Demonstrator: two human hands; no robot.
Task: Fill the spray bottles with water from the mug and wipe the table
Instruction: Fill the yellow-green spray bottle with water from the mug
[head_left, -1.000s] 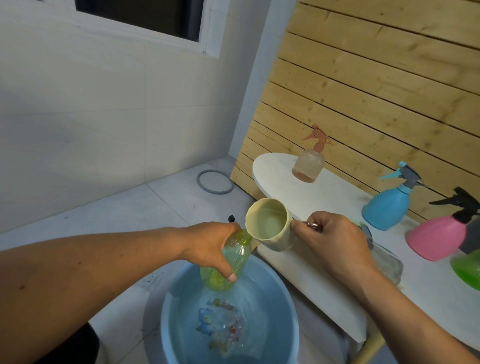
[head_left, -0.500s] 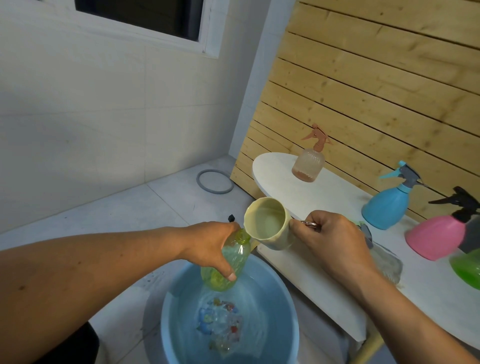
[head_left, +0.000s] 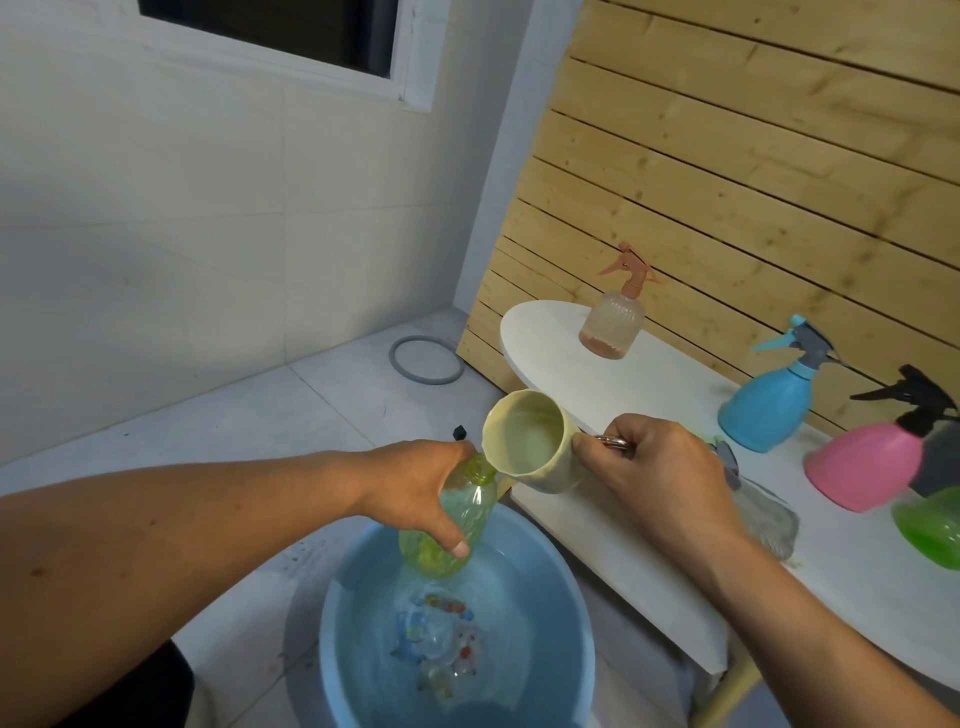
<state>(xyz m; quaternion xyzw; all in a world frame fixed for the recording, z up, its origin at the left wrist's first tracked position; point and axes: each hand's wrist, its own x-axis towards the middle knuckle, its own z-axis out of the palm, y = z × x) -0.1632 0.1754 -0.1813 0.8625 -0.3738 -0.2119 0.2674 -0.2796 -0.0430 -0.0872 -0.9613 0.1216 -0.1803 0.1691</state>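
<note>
Surface: white tabletop (head_left: 660, 384) with a rounded far end, set against a wall of horizontal pale wood slats (head_left: 753, 171). Other wall is cream tile with a white-framed window (head_left: 322, 41) at top. Floor is pale tile; a grey ring (head_left: 426, 359) lies on it near the wall corner.

On the tabletop: peach spray bottle (head_left: 615, 317) near the far rounded end; blue spray bottle (head_left: 769, 400), pink spray bottle (head_left: 872, 462) and green spray bottle (head_left: 930, 525) in a row along the wall-side edge. A clear bottle (head_left: 769, 519) lies on its side, partly behind the right wrist.

Blue basin (head_left: 545, 571) of water on the floor, just off the tabletop's near edge.

Left hand (head_left: 415, 488): fingers and thumb wrapped round the yellow-green bottle (head_left: 462, 514), capless, held tilted above the basin.

Right hand (head_left: 660, 478): grip closed on the handle of the cream mug (head_left: 530, 441), tipped with its lip at the bottle's mouth. Water visible inside the mug.
</note>
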